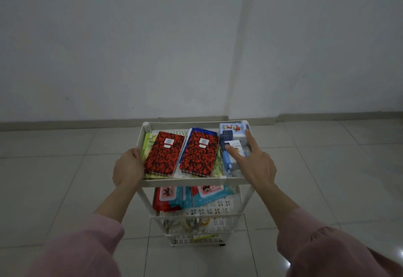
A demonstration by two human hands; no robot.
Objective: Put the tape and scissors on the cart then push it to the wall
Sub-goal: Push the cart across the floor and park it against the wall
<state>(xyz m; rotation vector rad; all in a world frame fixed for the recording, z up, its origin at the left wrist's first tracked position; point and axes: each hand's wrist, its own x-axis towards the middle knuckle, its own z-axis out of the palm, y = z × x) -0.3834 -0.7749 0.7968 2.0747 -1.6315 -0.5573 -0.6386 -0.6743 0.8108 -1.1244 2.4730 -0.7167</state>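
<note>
My left hand (128,166) grips the cart (192,182) rim at nine o'clock; my right hand (254,161) rests spread wide at three o'clock, holding nothing.

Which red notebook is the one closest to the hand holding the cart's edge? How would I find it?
Look at the white cart by the wall and find its top shelf. Two red-and-black speckled notebooks lie there side by side. The one you want, the left notebook, sits right beside the left hand gripping the shelf's edge, on top of a green book, while its twin lies on a blue one.
</note>
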